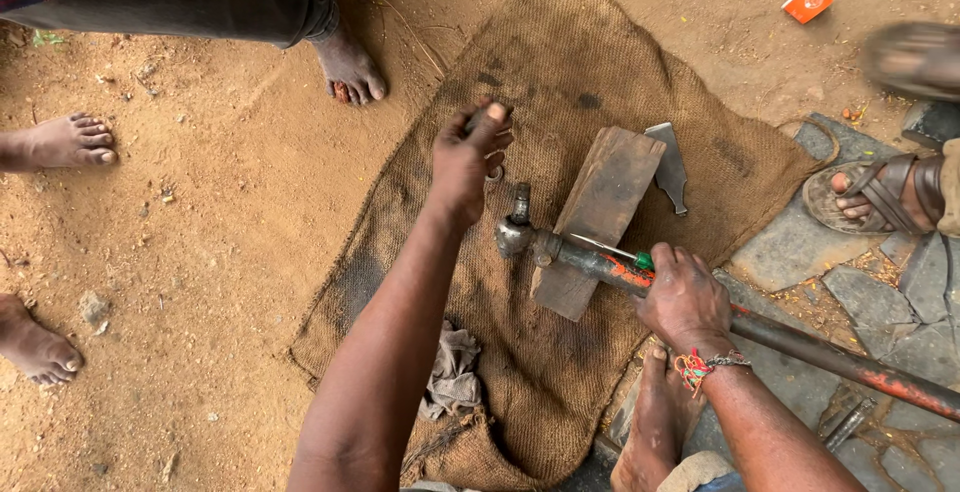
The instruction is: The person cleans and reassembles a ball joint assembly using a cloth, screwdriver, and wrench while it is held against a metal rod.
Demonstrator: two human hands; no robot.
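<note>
The long steel rod (800, 347) with a ball joint end (515, 235) lies over a wooden block (600, 212) in the middle of the burlap sack (560, 72). The right hand (685, 302) has its grip closed around the rod together with a green-handled screwdriver (625, 252). The left hand (468, 157) pinches a small part, too hidden to name, above the joint.

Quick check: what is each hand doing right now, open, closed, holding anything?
Left hand: closed around a small object, too hidden to identify.
Right hand: closed on the metal rod, with a green-handled screwdriver beside its fingers.
</note>
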